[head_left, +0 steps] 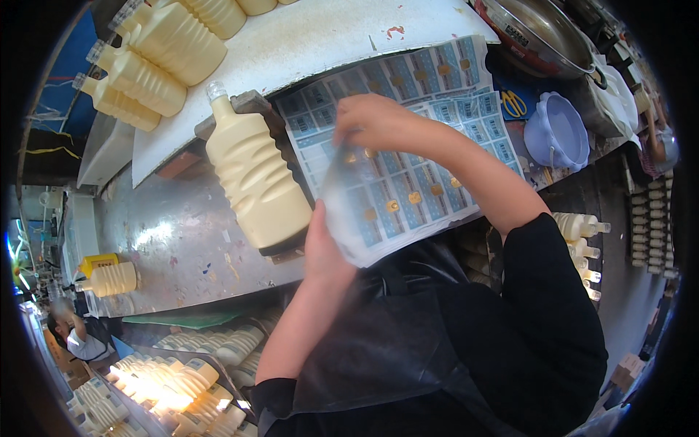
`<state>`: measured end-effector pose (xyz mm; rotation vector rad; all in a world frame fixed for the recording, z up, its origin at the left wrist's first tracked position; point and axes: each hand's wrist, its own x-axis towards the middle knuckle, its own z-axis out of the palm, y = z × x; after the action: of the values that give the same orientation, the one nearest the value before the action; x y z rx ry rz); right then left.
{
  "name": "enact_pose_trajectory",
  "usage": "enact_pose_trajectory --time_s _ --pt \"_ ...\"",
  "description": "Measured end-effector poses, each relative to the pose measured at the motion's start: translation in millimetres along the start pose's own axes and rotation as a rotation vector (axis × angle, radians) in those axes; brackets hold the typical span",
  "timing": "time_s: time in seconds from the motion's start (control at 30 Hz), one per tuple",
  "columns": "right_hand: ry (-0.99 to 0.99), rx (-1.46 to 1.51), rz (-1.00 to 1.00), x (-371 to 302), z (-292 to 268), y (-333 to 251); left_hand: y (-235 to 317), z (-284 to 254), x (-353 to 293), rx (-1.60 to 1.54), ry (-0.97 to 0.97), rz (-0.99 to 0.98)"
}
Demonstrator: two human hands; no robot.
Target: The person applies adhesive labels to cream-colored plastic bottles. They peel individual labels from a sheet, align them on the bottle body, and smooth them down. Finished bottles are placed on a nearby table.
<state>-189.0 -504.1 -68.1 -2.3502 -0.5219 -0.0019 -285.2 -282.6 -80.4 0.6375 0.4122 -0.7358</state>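
At frame centre, the right hand (373,122) pinches blurred film (337,193), seemingly peeling the label sheet (426,198), next needing even pull; the grip of the left hand (328,246) I cannot tell.

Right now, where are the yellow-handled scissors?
In the head view, the yellow-handled scissors lie at upper right, between the blue-white paper label sheets and the round lavender plastic basin.

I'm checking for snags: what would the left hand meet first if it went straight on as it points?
The left hand would probably meet the label sheets first; their edge seems to be against it already. Whether it would slide over or under them is unclear.
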Motion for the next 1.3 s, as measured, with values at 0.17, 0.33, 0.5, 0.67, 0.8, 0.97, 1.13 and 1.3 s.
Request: enact_pose_trajectory --time_s 0.17,0.33,0.5,0.67,0.8,0.97,1.13,1.3 --pt "0.045 -0.012 0.037 -39.5 -22.4 -12.5 0.2 -3.6 1.9 0.009 0.007 0.003" --pt "0.183 0.063 0.043 -75.4 -38.5 -17.3 1.0 -5.9 1.7 0.015 -0.027 0.010" --pt "0.207 0.153 0.115 -90.2 -53.2 -23.4 0.9 -2.2 1.3 0.034 0.003 0.000" --pt "0.208 0.117 0.048 -85.5 -54.7 -18.4 4.1 6.0 2.9 0.075 -0.001 -0.013" --pt "0.147 0.036 -0.007 -69.3 -51.8 -16.5 8.9 22.8 3.7 0.160 0.042 -0.032" --pt "0.058 -0.027 -0.023 -44.0 -49.9 -18.4 12.7 26.9 13.5 0.263 0.017 0.043" --pt "-0.002 -0.041 -0.032 -25.2 -46.2 -15.9 18.3 33.5 23.0 0.386 0.009 0.094" --pt "0.048 0.034 -0.081 -15.8 -36.1 -9.7 21.7 39.3 27.7 0.456 -0.011 0.130"
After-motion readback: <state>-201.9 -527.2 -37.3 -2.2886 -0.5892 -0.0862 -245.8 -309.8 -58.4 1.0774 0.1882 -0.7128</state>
